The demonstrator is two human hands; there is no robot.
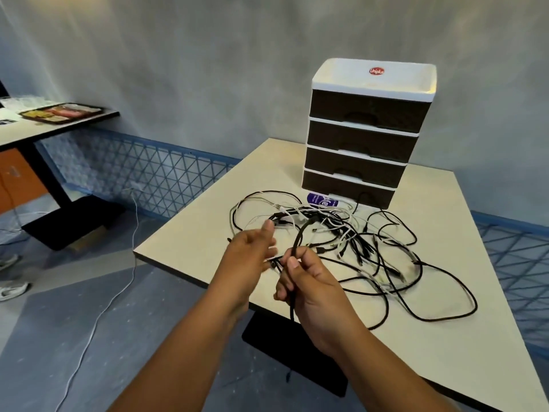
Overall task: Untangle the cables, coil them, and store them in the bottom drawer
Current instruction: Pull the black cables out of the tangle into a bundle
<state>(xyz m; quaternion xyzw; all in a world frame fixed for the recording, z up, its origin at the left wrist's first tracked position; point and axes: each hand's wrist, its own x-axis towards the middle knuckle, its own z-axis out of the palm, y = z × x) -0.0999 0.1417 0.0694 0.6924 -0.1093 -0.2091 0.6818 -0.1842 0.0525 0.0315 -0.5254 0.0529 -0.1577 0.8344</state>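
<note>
Drawers (361,150): four, all closed
Cable (298,239): black, near upright in clenched right hand (309,288)
Left hand (248,260): released, fingers spread

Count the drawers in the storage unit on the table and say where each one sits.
4, stacked in the drawer unit: top drawer, second drawer, third drawer, bottom drawer just above the table. All look closed; none seems hidden.

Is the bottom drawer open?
Shut. The dark brown bottom drawer sits flush with the three above it in the white plastic drawer unit.
</note>
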